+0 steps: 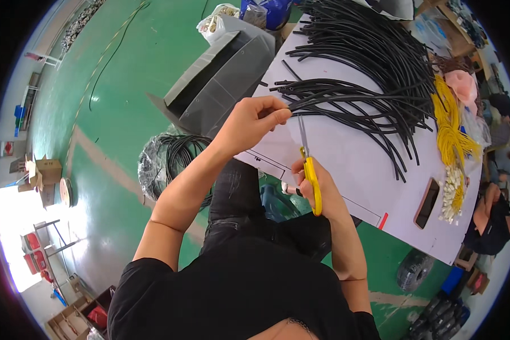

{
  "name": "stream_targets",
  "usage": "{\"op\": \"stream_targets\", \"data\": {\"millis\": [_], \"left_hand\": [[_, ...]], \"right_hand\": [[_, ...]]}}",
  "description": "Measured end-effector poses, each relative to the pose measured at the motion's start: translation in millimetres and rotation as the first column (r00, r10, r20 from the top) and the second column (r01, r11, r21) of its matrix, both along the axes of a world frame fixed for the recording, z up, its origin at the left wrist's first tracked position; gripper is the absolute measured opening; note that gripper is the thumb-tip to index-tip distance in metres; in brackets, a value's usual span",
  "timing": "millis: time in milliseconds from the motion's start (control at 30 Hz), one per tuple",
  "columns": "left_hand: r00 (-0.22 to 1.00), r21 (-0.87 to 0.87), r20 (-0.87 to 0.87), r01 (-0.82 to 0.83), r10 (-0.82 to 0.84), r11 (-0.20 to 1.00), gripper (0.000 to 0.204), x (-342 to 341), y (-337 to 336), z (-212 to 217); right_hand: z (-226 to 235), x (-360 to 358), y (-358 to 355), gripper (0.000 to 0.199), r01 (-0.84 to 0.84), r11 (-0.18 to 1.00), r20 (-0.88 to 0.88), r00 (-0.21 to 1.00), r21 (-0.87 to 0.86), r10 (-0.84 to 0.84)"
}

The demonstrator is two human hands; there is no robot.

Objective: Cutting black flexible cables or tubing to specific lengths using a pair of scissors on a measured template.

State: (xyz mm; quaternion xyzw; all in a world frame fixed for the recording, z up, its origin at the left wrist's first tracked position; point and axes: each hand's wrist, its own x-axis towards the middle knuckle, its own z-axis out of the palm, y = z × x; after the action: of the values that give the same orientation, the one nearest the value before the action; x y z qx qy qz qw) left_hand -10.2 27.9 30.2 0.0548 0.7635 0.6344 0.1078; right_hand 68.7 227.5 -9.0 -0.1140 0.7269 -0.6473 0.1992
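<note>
My left hand (254,126) is closed, thumb against fingers, on the end of a black cable (323,103) at the near left side of the table. How many lengths it pinches I cannot make out. In my right hand (323,190) is a pair of scissors with yellow handles (313,184), held upright by the grips. Their narrow metal blades point away from me, the tips close beside my left fingertips. Beyond my hands, a loose bunch of cut black cables fans across the white tabletop (345,164), and a thicker pile (362,45) lies behind it.
A grey bin (221,73) stands left of the table, above a plastic-wrapped cable coil (170,156). To the right lie a phone (427,203) and a yellow wire bundle with white connectors (450,130). Another person (490,218) sits past the table's right edge.
</note>
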Motion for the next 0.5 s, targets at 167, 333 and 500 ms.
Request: {"op": "stream_targets", "data": {"millis": [167, 333, 500], "left_hand": [[0.999, -0.011, -0.013, 0.031, -0.031, 0.999, 0.017, 2, -3, 4], [0.999, -0.029, -0.011, 0.039, -0.039, 0.999, 0.016, 2, -4, 8], [0.997, -0.085, 0.010, 0.071, -0.070, 0.994, 0.016, 1, -6, 14]], "right_hand": [[10, -15, -8, 0.067, -0.005, 1.000, 0.001, 1.000, -0.018, 0.005], [15, -23, -8, 0.052, -0.063, 0.997, 0.075, 0.995, 0.052, 0.059], [12, -24, -9, 0.036, -0.029, 0.995, -0.016, 0.999, 0.099, 0.031]]}}
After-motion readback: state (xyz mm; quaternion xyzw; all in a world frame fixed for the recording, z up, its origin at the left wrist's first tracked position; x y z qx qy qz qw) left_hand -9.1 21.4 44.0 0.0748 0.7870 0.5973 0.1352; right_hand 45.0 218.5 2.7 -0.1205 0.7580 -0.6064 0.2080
